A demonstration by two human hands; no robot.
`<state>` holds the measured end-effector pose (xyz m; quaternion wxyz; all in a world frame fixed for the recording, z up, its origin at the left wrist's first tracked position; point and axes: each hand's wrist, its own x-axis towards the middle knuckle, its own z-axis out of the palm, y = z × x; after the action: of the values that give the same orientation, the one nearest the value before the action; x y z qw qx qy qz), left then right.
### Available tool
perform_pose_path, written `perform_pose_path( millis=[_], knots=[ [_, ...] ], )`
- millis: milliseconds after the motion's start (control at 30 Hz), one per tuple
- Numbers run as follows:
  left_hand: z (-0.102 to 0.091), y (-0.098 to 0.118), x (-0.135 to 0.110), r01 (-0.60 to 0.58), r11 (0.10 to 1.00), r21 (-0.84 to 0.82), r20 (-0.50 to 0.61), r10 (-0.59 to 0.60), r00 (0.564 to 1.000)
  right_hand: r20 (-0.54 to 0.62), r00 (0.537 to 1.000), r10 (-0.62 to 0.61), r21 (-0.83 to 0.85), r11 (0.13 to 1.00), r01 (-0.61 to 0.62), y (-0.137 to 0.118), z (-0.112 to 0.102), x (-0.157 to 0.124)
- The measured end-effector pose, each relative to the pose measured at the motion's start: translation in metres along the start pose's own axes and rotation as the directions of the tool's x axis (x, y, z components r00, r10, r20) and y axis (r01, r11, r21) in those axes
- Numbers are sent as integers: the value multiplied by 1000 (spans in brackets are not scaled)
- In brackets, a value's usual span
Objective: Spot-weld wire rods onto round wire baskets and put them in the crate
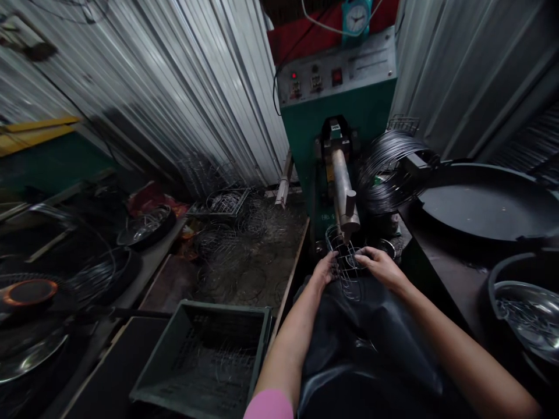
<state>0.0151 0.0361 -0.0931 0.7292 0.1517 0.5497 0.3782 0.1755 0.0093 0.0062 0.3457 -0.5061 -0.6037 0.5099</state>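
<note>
A small wire basket [348,273] of thin metal rods sits under the tip of a spot welding machine's cylindrical arm [343,180], right in front of me. My left hand [326,267] grips the basket's left side, fingers curled round the wires. On the right side, my right hand [376,263] pinches the basket's wire between thumb and fingers. Whether the welder's tip touches the wire, I cannot tell. Beneath the basket, a black apron [362,337] covers my lap.
A coil of wire [393,169] hangs right of the machine, beside a large black round tray [493,203]. A metal bowl [530,314] with small wire pieces stands at the right. Left of me are a green plastic crate [174,361] and tangled wire frames [236,227] on the floor.
</note>
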Motion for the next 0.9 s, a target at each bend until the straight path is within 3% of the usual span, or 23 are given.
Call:
perform_pose_path(
  millis=[167, 233, 267, 300, 367, 400, 433, 500, 567, 767, 833, 900],
  knots=[
    [-10, -7, -4, -26, 996, 81, 45, 23, 999, -37, 999, 5, 2, 1000, -5, 4, -3, -8],
    [-23, -12, -11, -166, 967, 192, 18, 165, 986, -20, 1000, 22, 15, 1000, -21, 10, -7, -19],
    [-31, -16, -15, -300, 905, 303, 3, 314, 950, 0, 999, 37, 24, 999, -37, 14, -8, -25],
    [-37, -19, -18, -449, 777, 441, 19, 492, 870, 27, 998, 56, 33, 998, -57, 18, -9, -32],
    [-45, -24, -21, -645, 347, 681, 184, 771, 610, 78, 992, 95, 54, 994, -100, 25, -9, -42],
    [-46, -26, -21, -671, 117, 732, 314, 816, 485, 89, 990, 108, 64, 991, -113, 27, -8, -45],
    [-45, -28, -20, -674, -74, 735, 441, 808, 392, 84, 990, 112, 71, 991, -118, 29, -7, -47],
    [-40, -32, -13, -663, -291, 689, 594, 751, 288, 49, 994, 101, 78, 991, -104, 29, -3, -49],
    [-34, -36, -4, -684, -343, 644, 637, 736, 230, -6, 997, 75, 73, 995, -74, 27, 0, -49],
    [-31, -47, 3, -781, -277, 559, 542, 835, 92, -123, 992, -34, -34, 999, 30, 17, -2, -41],
    [-30, -47, 0, -795, -239, 557, 522, 845, 111, -113, 992, -59, -40, 998, 54, 13, -1, -37],
    [-29, -46, -2, -804, -162, 572, 493, 852, 179, -103, 991, -80, -53, 996, 75, 10, 1, -32]
  ],
)
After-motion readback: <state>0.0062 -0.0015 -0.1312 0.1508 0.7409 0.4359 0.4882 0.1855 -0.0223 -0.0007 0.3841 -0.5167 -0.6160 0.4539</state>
